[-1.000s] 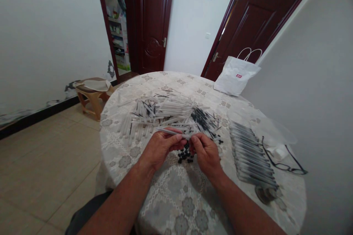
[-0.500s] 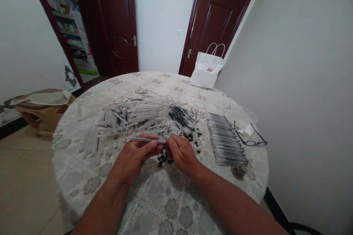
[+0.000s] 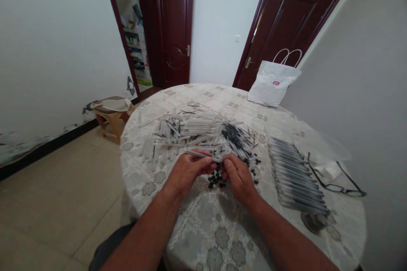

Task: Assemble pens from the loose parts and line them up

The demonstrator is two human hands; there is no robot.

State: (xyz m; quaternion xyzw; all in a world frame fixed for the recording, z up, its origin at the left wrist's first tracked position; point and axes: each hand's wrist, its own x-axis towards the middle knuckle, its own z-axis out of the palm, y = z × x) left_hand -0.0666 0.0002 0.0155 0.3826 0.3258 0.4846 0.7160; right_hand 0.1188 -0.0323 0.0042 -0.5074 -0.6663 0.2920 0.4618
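Comparing this moment with half a second ago, we see mainly that our view has swung: the white bag (image 3: 273, 84) now sits farther toward the picture's right side, while the things on the bench (image 3: 190, 239) keep their arrangement. The pale tube (image 3: 193, 152) stays level with our hands, above the near edge of the heap, so we judge the handling to be at the same stage, with nothing let go or set down.

Our left hand (image 3: 187, 172) is closed on the tube, thumb along it and fingers curled beneath, its free end poking out to the left. Our right hand (image 3: 240, 180) is pinched at the other end, thumb against finger; whether it also grips a small piece there, we cannot tell. The hands are near each other, joined by the tube. Small black pieces (image 3: 216, 178) lie just below them, and white tubes (image 3: 203, 127) and dark thin rods (image 3: 237, 137) lie beyond.
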